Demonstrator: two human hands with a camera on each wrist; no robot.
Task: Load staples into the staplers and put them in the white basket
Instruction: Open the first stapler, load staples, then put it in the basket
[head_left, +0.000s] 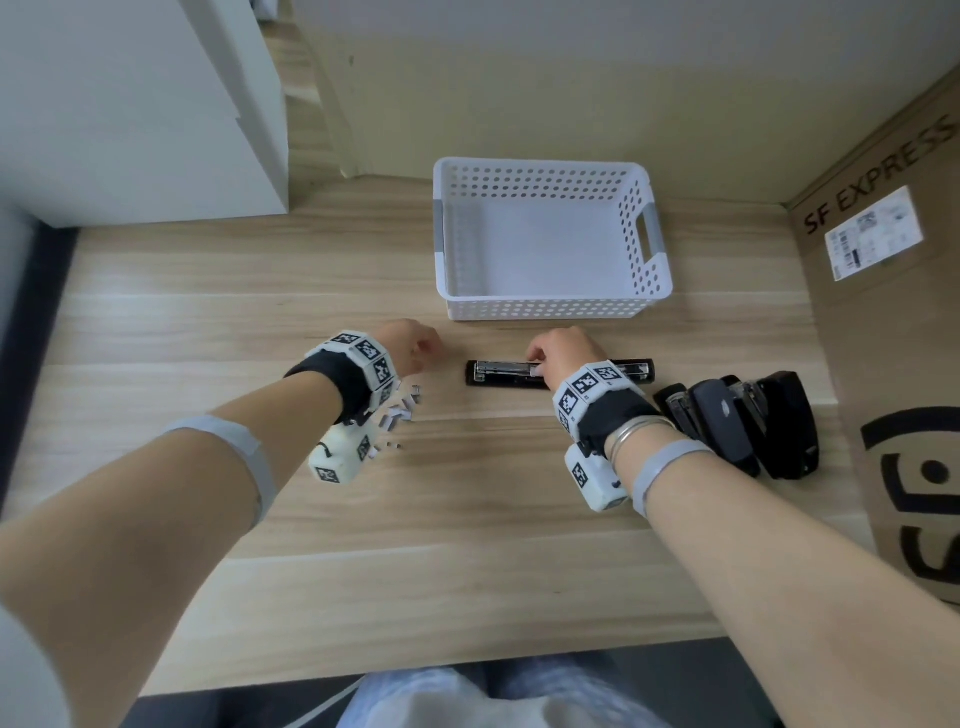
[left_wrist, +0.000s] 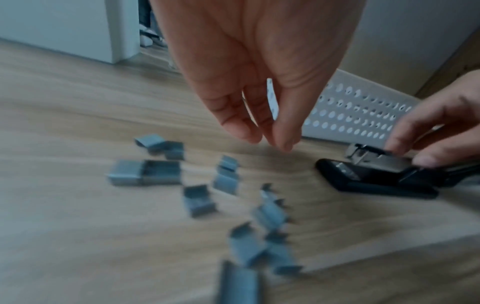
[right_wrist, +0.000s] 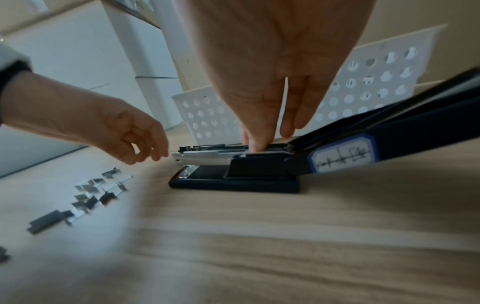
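Observation:
A black stapler (head_left: 493, 374) lies unfolded on the wooden table, its metal magazine (right_wrist: 207, 157) facing up and its cover (right_wrist: 415, 131) swung back to the right. My right hand (head_left: 537, 364) pinches the magazine, thumb on the near side, with a fingertip (right_wrist: 255, 144) pressed into the channel. My left hand (head_left: 415, 349) hovers just left of the stapler with loosely curled fingers (left_wrist: 283, 139); I see nothing in them. Several short staple strips (left_wrist: 197, 199) lie scattered below that hand. The white basket (head_left: 545, 306) stands behind the stapler with nothing in it.
Several more black staplers (head_left: 727, 415) lie heaped at the right, beside my right wrist. A cardboard box (head_left: 883, 322) walls off the table's right side. A white cabinet (head_left: 130, 104) stands at the back left. My knees show under the table's near edge.

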